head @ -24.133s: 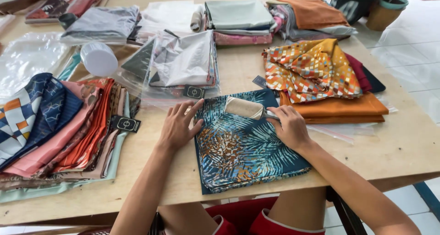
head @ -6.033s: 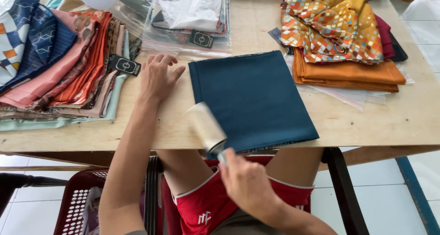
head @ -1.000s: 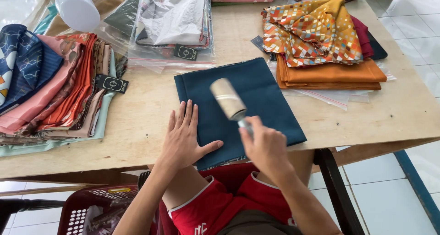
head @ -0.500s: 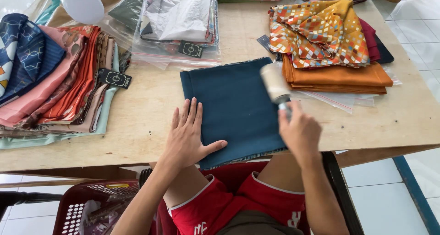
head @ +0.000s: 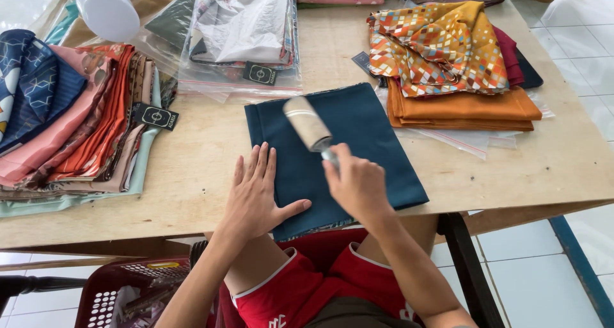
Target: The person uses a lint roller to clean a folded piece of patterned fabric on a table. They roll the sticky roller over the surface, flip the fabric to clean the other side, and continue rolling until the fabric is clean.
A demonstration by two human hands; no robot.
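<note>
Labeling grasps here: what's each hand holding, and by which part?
Right hand holds a lint roller by its handle, roller head on the folded teal cloth. Left hand holds nothing; it lies flat on the cloth's left edge.

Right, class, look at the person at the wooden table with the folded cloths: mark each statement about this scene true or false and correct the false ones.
1. The right hand holds a lint roller over the dark teal cloth. True.
2. The left hand is lifted clear of the table. False: it lies flat at the cloth's left edge.
3. The orange folded cloth lies left of the teal one. False: right.
4. A red basket sits below the table. True.
</note>
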